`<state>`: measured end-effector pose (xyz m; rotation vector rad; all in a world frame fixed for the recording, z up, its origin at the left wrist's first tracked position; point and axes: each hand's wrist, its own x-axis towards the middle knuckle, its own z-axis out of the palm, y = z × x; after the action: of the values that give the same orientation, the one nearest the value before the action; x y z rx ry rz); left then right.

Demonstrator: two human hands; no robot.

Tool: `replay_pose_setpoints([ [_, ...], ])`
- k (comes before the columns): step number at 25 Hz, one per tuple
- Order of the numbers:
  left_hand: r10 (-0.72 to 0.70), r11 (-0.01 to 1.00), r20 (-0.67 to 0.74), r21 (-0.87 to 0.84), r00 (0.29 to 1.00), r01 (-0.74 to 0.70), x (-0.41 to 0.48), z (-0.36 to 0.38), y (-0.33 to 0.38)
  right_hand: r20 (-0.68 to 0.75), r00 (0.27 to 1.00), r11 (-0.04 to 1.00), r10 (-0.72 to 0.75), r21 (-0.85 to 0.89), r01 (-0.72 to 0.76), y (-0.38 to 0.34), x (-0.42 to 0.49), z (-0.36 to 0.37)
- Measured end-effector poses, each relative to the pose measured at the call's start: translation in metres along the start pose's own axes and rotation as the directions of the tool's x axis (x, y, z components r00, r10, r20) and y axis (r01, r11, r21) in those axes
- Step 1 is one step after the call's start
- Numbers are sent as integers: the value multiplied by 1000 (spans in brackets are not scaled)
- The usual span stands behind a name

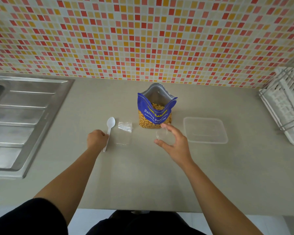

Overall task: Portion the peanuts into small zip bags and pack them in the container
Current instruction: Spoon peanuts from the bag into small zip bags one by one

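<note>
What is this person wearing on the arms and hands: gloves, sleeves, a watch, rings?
Both forearms are bare. The left hand and right hand wear no gloves, and no watch or ring shows. A black short sleeve covers the left upper arm; the right arm leaves the frame before any sleeve appears.

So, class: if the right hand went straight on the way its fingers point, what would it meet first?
Probably the peanut bag, just beyond the right hand, which holds a small clear bag; depth is unclear.
</note>
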<state>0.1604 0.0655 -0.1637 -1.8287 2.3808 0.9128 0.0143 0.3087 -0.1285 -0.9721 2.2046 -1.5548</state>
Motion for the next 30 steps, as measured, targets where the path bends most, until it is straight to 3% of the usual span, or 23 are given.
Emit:
replay_pose_setpoints([
  [4, 110, 976, -105, -175, 988, -127, 4, -29, 24, -9, 999, 1000, -31, 1, 31, -1, 4, -2],
  [6, 186, 874, -184, -417, 965, -248, -3, -57, 53, -18, 999, 999, -38, 11, 39, -3, 7, -2],
  [8, 280, 755, -222, -550, 934, -357, -17, -88, 90, -38, 999, 999, -32, 17, 33, -5, 9, -2],
  [12, 450, 569, -186, -694, 873, -441, -40, -115, 144, -58, 998, 999, 21, 26, -20, -13, 17, -3],
  [16, 533, 497, -90, -771, 841, -397, -47, -100, 165, -101, 995, 999, 24, 50, -19, -16, 23, -2],
  [17, 546, 530, -108, -724, 831, -443, -48, -95, 170, -106, 994, 998, 28, 59, -22, -15, 24, -2],
  [19, 645, 629, -178, -429, 743, -648, -47, -84, 179, -110, 993, 997, 37, 71, -30, -15, 26, -2],
  [22, 838, 535, -116, -27, 534, -845, -47, -71, 195, -116, 992, 997, 42, 76, -33, -14, 28, -4],
  [24, 862, 507, -57, 85, 504, -857, -43, -60, 203, -108, 993, 996, 47, 76, -39, -13, 29, -6],
  [26, 833, 548, -22, 175, 553, -818, -38, -48, 211, -114, 993, 997, 42, 73, -34, -10, 30, -8],
  [30, 624, 771, 68, 109, 779, -627, -30, -35, 219, -136, 990, 996, 37, 83, -26, -9, 32, -11],
])
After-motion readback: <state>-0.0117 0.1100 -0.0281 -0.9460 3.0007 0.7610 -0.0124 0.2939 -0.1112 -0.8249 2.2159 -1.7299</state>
